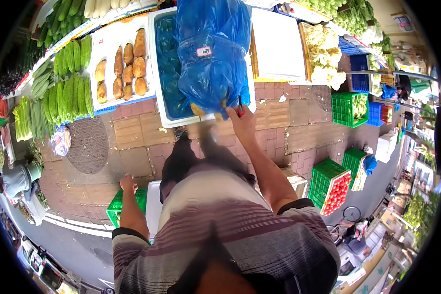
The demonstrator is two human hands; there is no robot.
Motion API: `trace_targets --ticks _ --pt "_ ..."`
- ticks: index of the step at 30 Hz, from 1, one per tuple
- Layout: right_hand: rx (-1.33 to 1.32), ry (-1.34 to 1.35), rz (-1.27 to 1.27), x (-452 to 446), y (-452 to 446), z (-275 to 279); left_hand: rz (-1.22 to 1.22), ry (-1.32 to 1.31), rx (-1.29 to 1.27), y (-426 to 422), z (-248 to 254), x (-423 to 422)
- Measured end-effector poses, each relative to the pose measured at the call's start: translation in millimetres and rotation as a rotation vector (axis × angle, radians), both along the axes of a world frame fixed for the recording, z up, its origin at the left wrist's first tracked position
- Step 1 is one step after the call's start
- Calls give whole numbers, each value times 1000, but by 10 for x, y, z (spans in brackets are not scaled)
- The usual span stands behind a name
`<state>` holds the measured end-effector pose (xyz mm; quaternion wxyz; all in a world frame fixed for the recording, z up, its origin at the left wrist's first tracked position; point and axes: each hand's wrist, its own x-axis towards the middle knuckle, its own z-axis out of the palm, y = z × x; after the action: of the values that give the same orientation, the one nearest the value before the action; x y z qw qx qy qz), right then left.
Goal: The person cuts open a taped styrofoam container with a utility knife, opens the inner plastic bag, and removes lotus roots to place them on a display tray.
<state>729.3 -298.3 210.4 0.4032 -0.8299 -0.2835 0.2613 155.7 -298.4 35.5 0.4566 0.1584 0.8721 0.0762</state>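
Note:
My right hand [242, 119] is closed on a small red-and-black tool [240, 106], its dark end pointing away from me; its exact kind is unclear. It is just off the near right corner of a white foam box [167, 120]. In that box lies a large blue plastic bag [213, 59] with a small white label, and yellowish-brown pieces [197, 110] show at its near edge. Low at my left side hangs my left hand [128, 183], fingers curled in, with nothing visible in it. Beneath it is a green crate [138, 197].
Brown root vegetables [128, 71] lie on a white board to the left, beside green gourds [73, 98]. A white board [278, 44] and pale cauliflower [323, 54] are to the right. Green crates [323, 179] and red tomatoes [337, 193] stand on the pavement. A person [17, 179] is far left.

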Motion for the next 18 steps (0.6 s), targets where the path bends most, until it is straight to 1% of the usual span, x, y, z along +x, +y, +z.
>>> trace_targets --ticks 2,3,4,6,7,8,9,11,12,13,14,15,17,18 --pt "-71 -92 40 22 50 -52 -24 42 14 37 24 59" --pt "-49 -86 45 29 38 -76 -33 60 23 37 44 81" --pt "-24 -83 50 40 44 -116 -154 168 81 7 60 119" --pt "24 -43 54 56 30 -192 -161 164 105 -54 133 143" --pt "47 -8 54 70 8 -226 -166 160 114 -64 263 262" --pt "70 26 55 96 -11 -260 -194 217 38 -86 375 413" --pt "81 37 84 140 -31 -303 -220 274 -37 14 881 893" --pt "100 68 143 227 -93 -378 -256 307 -77 67 1064 1044" --pt "149 137 160 255 -124 -382 -264 281 -41 58 815 848" --pt "112 146 177 291 -150 -406 -270 260 -7 27 568 617" --pt "75 154 197 351 -162 -435 -275 239 28 -33 444 473" --pt "40 159 218 390 -157 -437 -271 245 24 -83 436 443" --pt "62 159 252 455 -167 -431 -273 248 25 -109 365 463" --pt "69 147 277 499 -184 -445 -296 307 115 -235 -8 185"
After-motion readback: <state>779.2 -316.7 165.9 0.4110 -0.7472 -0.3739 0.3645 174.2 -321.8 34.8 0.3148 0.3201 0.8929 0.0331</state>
